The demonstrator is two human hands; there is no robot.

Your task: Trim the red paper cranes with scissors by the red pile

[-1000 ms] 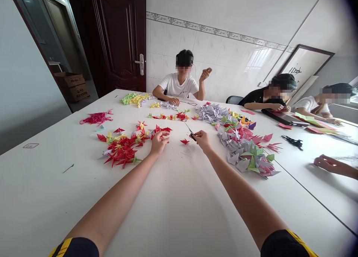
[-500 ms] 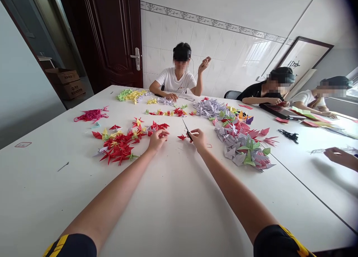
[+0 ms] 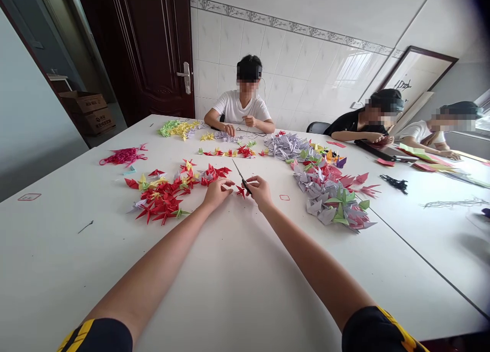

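Observation:
My right hand [image 3: 258, 193] is closed around a slim pointed tool [image 3: 240, 173] with a dark handle, its tip angled up and left; I cannot make out its exact kind. A red folded paper crane [image 3: 240, 191] is just left of that grip, between my hands. My left hand [image 3: 217, 195] is beside it with fingers bent inward; anything pinched there is too small to tell. Left of it spreads a pile of red and yellow paper cranes [image 3: 163, 196]. Beyond my fingers runs a row of red and yellow cranes [image 3: 229, 153].
To the right lies a large heap of lilac, pink and green cranes [image 3: 329, 189]. Pink strands [image 3: 124, 156] lie far left, black cords [image 3: 394, 183] right. A person [image 3: 241, 107] sits opposite; two more people work with coloured paper [image 3: 421, 160] at right.
My right hand has moved left with the pointed tool, closer to my left hand. The red crane has shifted left too. The person opposite has lowered a raised hand; a hand at far right has left view.

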